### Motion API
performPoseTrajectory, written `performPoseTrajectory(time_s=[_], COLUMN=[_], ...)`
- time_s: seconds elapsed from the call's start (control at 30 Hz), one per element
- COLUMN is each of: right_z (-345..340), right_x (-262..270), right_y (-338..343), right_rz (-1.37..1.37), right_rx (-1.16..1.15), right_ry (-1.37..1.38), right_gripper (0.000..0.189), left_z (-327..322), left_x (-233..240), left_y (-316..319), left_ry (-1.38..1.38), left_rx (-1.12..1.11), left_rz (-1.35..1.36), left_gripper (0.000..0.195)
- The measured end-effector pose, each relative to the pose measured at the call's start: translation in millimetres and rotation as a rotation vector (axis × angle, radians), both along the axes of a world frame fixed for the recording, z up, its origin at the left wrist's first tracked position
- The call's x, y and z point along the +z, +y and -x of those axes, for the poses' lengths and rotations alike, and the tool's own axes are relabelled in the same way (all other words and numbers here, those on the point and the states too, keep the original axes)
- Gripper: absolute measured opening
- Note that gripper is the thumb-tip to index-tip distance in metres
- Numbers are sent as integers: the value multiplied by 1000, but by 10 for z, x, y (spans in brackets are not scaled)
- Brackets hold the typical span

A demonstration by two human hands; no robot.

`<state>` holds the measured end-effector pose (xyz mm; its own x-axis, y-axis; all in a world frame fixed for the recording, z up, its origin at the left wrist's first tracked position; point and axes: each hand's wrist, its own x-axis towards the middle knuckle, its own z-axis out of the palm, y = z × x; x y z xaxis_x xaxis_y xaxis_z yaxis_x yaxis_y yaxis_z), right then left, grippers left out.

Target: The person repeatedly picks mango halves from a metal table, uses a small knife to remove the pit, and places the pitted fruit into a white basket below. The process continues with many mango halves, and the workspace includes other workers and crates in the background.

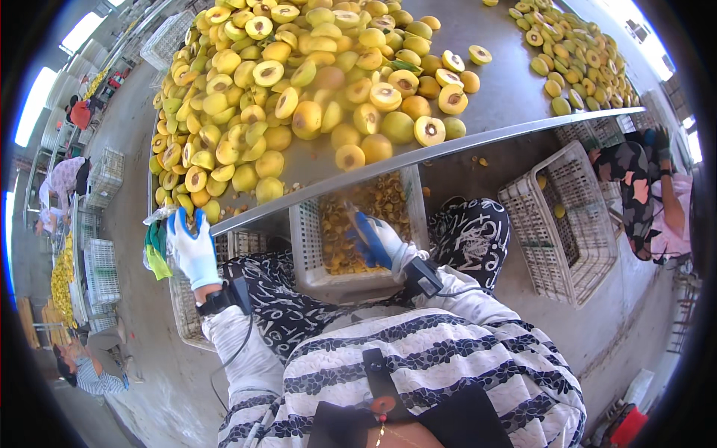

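My left hand (191, 249), in a white knit glove with blue-coated fingers, is at the near left corner of the metal table (476, 112). Its fingers are apart beside the heaped yellow stone-fruit halves (224, 117), and I see nothing between them. Over a plastic crate (417, 207) of brownish-yellow fruit scraps (336, 241), my right hand (376, 241) in a matching glove grips a slim hand tool (351, 208). Motion blurs the tool, so its exact kind is unclear. Many of the halves show a brown pit or pit hollow.
A raised metal rim (336, 182) edges the table. Another fruit heap (582, 61) lies at far right. A tilted white crate (560, 224) stands near a seated co-worker (644, 201). Green cloth (157, 252) hangs at the left corner. Other workers and stacked crates (103, 269) are further left.
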<state>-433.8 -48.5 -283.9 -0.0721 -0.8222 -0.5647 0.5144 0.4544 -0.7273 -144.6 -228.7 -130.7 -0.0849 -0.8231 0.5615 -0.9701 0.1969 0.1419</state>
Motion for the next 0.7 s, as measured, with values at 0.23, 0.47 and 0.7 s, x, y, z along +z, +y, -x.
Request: performPoseTrajectory(time_s=[0.23, 0.47, 0.7], right_z=[-37, -108, -102], right_x=[-107, -108, 210], right_y=[34, 93, 207], right_rz=[-116, -82, -44], right_rx=[-233, -215, -115], right_ry=[-245, -211, -141], right_gripper=[63, 57, 56], left_z=[2178, 2453, 2250], left_x=[-419, -554, -597], left_y=[125, 80, -58], left_ry=[181, 209, 1003], left_rx=[-634, -764, -883], left_rz=[-534, -603, -989], left_gripper=[62, 52, 22])
